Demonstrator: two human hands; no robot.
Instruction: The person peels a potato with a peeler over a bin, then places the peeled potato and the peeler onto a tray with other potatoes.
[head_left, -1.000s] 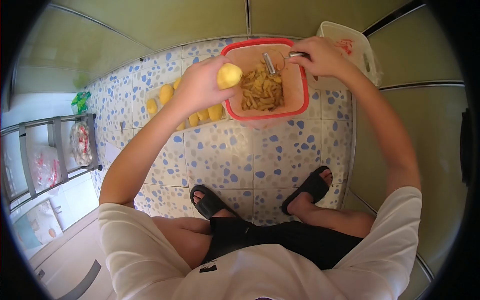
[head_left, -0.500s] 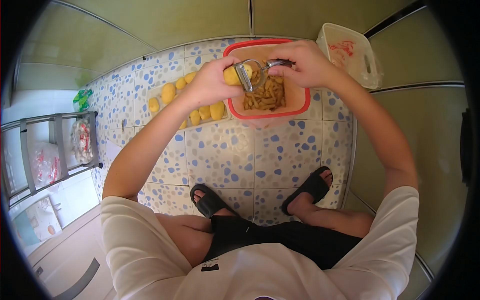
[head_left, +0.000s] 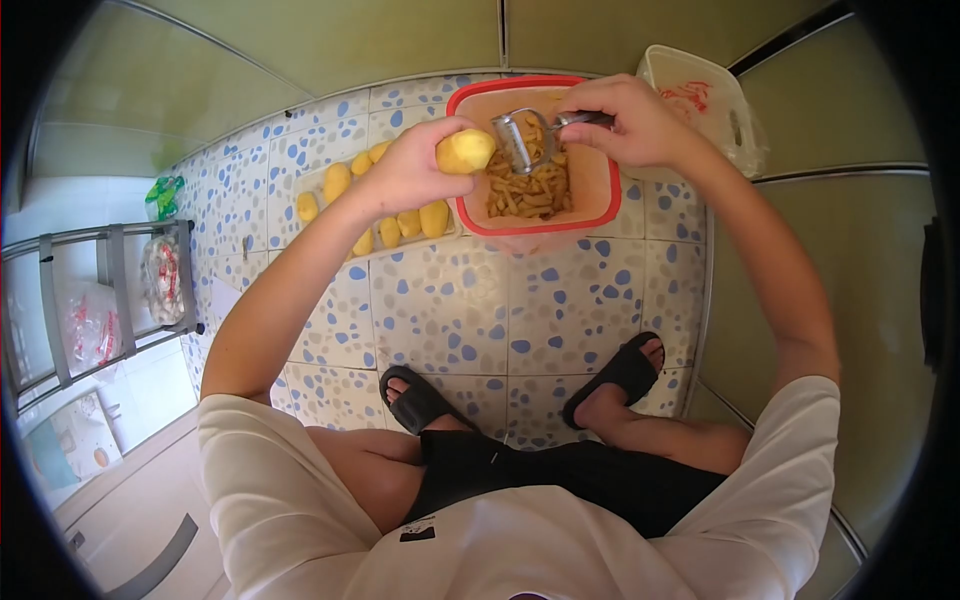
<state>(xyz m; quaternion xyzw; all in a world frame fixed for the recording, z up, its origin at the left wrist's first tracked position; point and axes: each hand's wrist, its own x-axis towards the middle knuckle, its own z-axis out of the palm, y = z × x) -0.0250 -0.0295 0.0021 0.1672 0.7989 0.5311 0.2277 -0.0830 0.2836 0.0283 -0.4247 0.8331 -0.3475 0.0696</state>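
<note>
My left hand (head_left: 424, 163) is wrapped round a peeled yellow potato (head_left: 466, 151), at the left rim of a red-rimmed bin (head_left: 608, 205). Brown and yellow peelings (head_left: 532, 188) lie at the bottom of the bin. Over its right side, my right hand (head_left: 618, 122) grips the dark handle of a metal peeler (head_left: 522, 140). The peeler's head hangs above the peelings, a small gap away from the potato. Left of the bin, several peeled potatoes (head_left: 434, 219) rest in a clear tray (head_left: 385, 248), partly hidden by my left hand and forearm.
A white, translucent container (head_left: 700, 105) with red marks stands at the back right by the cabinets. A metal rack (head_left: 117, 290) with plastic bags (head_left: 162, 280) is on the left. Two feet in black sandals (head_left: 622, 378) are on the patterned tile floor (head_left: 440, 310).
Half a second ago the peeler was against the potato; now it is apart, further right. My right hand has moved slightly right, and more of the potato's end shows.
</note>
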